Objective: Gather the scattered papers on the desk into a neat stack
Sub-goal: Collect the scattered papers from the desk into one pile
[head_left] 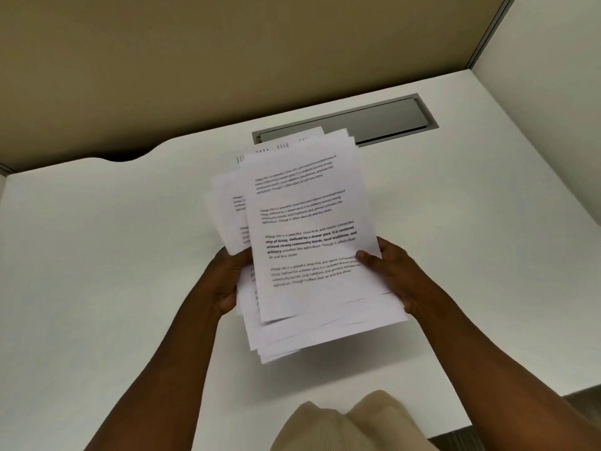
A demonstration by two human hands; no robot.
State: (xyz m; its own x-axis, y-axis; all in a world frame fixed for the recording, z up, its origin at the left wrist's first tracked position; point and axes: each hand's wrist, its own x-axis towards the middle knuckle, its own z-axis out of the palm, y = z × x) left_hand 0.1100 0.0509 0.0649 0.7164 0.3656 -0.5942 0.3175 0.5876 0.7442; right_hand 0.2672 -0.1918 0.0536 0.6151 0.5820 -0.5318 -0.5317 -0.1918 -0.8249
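Though the papers (309, 242) are all gathered, gripped by left hand (229, 281) and right hand (390, 271), edges remain uneven; squaring outstanding.

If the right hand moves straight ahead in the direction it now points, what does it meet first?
Probably the papers it already grips: the right hand points up and left across them. Beyond them lies the left hand, though depth is unclear.
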